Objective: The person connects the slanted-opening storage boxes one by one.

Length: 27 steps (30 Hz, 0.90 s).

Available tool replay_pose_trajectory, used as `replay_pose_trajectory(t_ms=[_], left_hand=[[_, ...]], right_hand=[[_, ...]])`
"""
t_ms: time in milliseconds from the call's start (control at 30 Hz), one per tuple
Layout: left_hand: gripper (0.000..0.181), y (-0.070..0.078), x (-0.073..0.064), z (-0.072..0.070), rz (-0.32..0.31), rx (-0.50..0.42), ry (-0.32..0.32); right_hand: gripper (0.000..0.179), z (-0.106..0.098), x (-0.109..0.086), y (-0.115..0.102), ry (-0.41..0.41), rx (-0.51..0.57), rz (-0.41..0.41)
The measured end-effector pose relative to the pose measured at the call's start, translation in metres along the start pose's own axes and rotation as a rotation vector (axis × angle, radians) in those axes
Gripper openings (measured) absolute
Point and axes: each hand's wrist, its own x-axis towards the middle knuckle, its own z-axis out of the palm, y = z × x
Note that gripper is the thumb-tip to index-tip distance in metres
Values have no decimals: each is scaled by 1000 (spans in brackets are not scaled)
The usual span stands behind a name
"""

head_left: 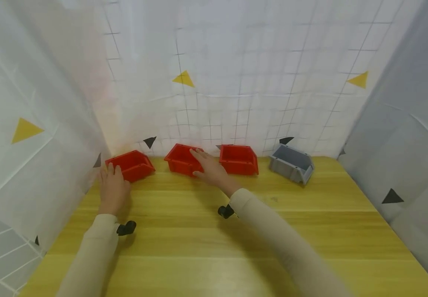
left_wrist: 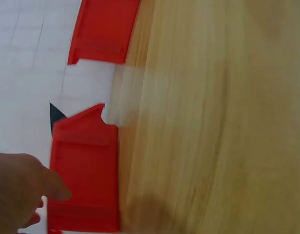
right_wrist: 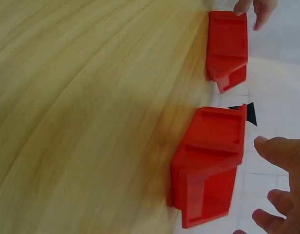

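Several plastic storage bins stand along the back of the table. My left hand [head_left: 114, 189] is at the near left end of the leftmost red bin [head_left: 139, 172], its fingers extended over the rim. In the left wrist view the thumb [left_wrist: 52, 185] overlaps the bin's side wall [left_wrist: 86, 175]; whether it touches is unclear. My right hand [head_left: 212, 170] reaches over the right end of the second red bin [head_left: 178, 165]. In the right wrist view its thumb and fingers are spread, apart from that bin [right_wrist: 215, 129], with nothing between them.
A third red bin [head_left: 238, 165] stands just right of my right hand, and a grey bin [head_left: 290, 165] sits farther right, turned at an angle. White sheeting [head_left: 214, 49] with grid lines and triangle marks encloses the wooden table [head_left: 184, 247] behind and at both sides.
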Motion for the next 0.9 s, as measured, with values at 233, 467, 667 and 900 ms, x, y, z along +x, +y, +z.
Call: replay_pose_trajectory(t_ms=[233,467,667,900], left_hand=[[29,-11,8,9,9,71,2],[14,-11,12,4,-64,49,-71],[21,-10,12,4,-120,59,-116],[21,-11,9,4,-128,57,-79]], right_hand=[[75,12,8,-1,-151,105,52],[44,22,10,-3,-132,142,110],[14,32,6,-10,-55,129,149],[13,36,3,-11,-11,147,151]])
